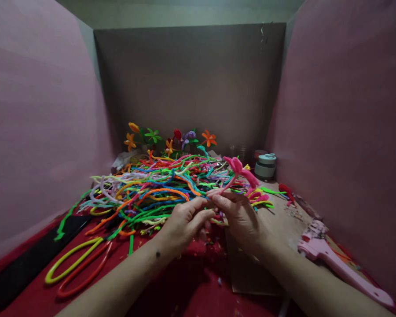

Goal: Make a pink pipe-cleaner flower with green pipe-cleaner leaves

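A pink pipe-cleaner flower leans up and to the right above my hands, its pink stem running down to my fingertips. My right hand pinches the stem between thumb and fingers. Close beside it, my left hand has thumb and index finger together at the stem's lower end, almost touching the right fingertips; exactly what lies between them is hidden. Just behind both hands spreads a heap of many-coloured pipe cleaners. More pink pipe-cleaner pieces lie beyond my right hand.
Finished pipe-cleaner flowers stand at the back. Yellow and red looped handles lie front left, near a black flat object. A pink glue gun rests at right, by brown cardboard. A mint-lidded cup stands behind. Pink panels flank the table.
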A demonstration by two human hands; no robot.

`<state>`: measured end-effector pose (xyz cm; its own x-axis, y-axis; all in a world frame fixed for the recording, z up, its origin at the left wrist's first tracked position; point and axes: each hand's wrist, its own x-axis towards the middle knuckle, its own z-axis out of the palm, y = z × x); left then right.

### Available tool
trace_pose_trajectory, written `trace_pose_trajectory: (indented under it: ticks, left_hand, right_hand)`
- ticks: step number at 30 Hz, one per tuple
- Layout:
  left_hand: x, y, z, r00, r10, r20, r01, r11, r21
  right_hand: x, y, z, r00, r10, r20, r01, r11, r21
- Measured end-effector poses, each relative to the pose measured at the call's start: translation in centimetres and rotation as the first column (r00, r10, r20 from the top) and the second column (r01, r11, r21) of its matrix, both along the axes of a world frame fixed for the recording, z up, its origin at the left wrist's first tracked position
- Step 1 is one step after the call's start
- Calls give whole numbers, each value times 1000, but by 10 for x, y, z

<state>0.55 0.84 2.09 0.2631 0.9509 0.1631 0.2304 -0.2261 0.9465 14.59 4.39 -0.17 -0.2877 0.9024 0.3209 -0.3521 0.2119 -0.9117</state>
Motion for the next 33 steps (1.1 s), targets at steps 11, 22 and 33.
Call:
trace_pose_trajectory:
  ticks: [11,22,33]
  left_hand:
    - [-1,2,0,948,-43,316,125,961,-245]
    - [-7,8,-8,729,-199,655,493,817,-300]
    - [-5,2,-17,957,221,-188,-111,877,467]
  right_hand:
    - [4,-7,9,992,103,-75,-106,994,-38]
    - [3,0,-2,979,174,-110,-173,985,21]
    - [4,-4,5,999,-28,41,27,999,17]
